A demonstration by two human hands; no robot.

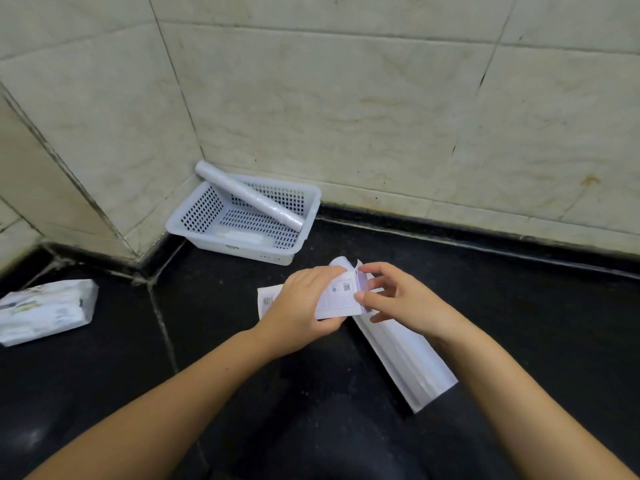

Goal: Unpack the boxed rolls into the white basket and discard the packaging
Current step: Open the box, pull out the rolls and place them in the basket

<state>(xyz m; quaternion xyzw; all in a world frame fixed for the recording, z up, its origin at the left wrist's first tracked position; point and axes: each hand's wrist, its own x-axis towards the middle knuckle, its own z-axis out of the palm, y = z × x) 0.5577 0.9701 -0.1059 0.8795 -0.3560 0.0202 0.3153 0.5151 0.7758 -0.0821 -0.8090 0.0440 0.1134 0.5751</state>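
Note:
A white perforated basket [194,220] stands in the tiled corner on the black counter. One clear-film roll [247,196] leans across it, one end up on the back-left rim. Just in front of the basket I hold a long white box [405,355] that slants down to the right. My left hand [301,310] grips the box's upper end. My right hand [398,294] pinches the opened end flap [341,292] with thumb and fingers. Another white box with a barcode [266,301] lies flat behind my left hand, mostly hidden.
A soft white plastic-wrapped pack [45,311] lies on the counter at the far left. Tiled walls close off the back and left. The black counter [519,323] stretches to the right and toward me.

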